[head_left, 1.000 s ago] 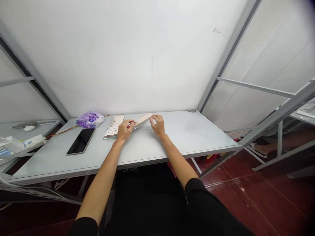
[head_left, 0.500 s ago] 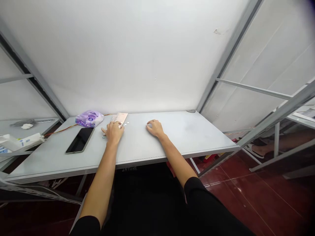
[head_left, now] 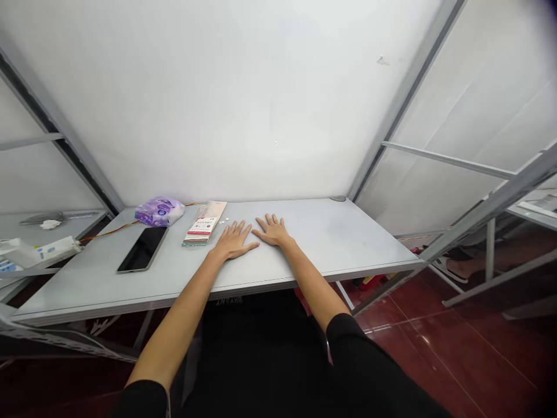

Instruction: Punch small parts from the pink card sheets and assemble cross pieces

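a: were the hands holding anything?
b: no, the left hand (head_left: 235, 242) and right hand (head_left: 272, 230) lay flat and spread on the grey table (head_left: 348, 249), pinching nothing.
a: the printed packet (head_left: 203, 223)?
b: it lay free, at the left hand's ten o'clock.

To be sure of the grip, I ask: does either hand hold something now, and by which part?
Nothing is held: the left hand and right hand lie open, flat on the table, near a printed packet.

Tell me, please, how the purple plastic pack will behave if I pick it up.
The purple plastic pack is probably soft and light: its wrap looks crinkled and puffy. It will likely squash under grip, and, slumped on the table, seems unlikely to roll.
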Action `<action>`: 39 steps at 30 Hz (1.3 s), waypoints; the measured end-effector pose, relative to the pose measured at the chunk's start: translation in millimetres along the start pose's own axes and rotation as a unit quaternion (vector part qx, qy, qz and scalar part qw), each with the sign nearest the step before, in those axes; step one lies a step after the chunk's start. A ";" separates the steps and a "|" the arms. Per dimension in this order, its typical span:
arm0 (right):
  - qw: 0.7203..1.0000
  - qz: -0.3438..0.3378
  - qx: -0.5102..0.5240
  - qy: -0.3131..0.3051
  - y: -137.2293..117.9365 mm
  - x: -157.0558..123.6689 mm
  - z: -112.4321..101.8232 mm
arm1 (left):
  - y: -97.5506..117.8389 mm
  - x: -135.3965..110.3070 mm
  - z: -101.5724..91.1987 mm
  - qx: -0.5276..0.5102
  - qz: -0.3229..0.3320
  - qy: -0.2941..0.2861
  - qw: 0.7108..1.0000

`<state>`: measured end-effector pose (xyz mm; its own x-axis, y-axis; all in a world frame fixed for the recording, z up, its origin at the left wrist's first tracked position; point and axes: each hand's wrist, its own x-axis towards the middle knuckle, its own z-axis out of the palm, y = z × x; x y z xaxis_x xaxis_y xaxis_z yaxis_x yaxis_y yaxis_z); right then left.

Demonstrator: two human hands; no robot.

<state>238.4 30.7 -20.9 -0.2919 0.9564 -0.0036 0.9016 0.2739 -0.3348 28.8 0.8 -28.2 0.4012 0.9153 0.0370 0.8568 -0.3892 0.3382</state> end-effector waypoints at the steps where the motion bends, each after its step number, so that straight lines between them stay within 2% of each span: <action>1: 1.000 0.000 0.000 0.000 0.0 0.0 0.2 | -0.9 0.0 0.0 -0.002 0.000 0.004 1.000; 5: 1.000 0.000 -0.003 0.010 -0.2 -0.9 1.5 | 1.0 -1.4 -2.3 -0.005 0.013 0.034 0.999; 8: 0.998 -0.011 0.005 0.067 -0.2 0.1 1.5 | 4.0 -2.0 -8.4 0.002 0.012 0.118 0.993; 11: 0.984 -0.015 0.037 0.176 0.2 3.8 0.2 | -3.9 -1.9 -20.5 0.012 -0.076 0.239 0.968; 13: 0.974 -0.013 0.049 0.219 0.9 6.9 -0.4 | -17.5 -3.1 -31.4 0.016 -0.122 0.269 0.955; 15: 0.973 -0.016 0.057 0.224 1.6 9.3 0.0 | -33.7 -6.5 -42.3 0.020 -0.157 0.283 0.946; 17: 0.974 -0.025 0.084 0.210 2.1 10.6 1.4 | -46.5 -11.6 -50.6 0.033 -0.226 0.303 0.925; 20: 0.971 -0.042 0.136 0.193 2.0 10.7 4.2 | -52.0 -18.6 -55.8 0.030 -0.324 0.278 0.904; 24: 0.970 -0.060 0.153 0.182 0.6 8.8 5.6 | -43.8 -22.1 -56.5 -0.006 -0.381 0.211 0.900; 34: 0.964 -0.078 0.183 0.177 -3.1 2.9 1.8 | -31.7 -26.5 -63.5 -0.015 -0.355 0.229 0.906; 36: 0.956 -0.080 0.212 0.186 -5.7 2.3 1.1 | -28.8 -25.2 -64.1 -0.013 -0.349 0.227 0.909; 39: 0.931 -0.065 0.304 0.192 -13.5 -0.1 -0.5 | -23.2 -22.4 -62.9 -0.008 -0.318 0.242 0.917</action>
<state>226.4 27.0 -15.9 -0.1442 0.9171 0.3717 0.4847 0.3929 -0.7814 -20.5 -4.2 22.2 -0.3724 0.8967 0.2393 0.8610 0.2376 0.4497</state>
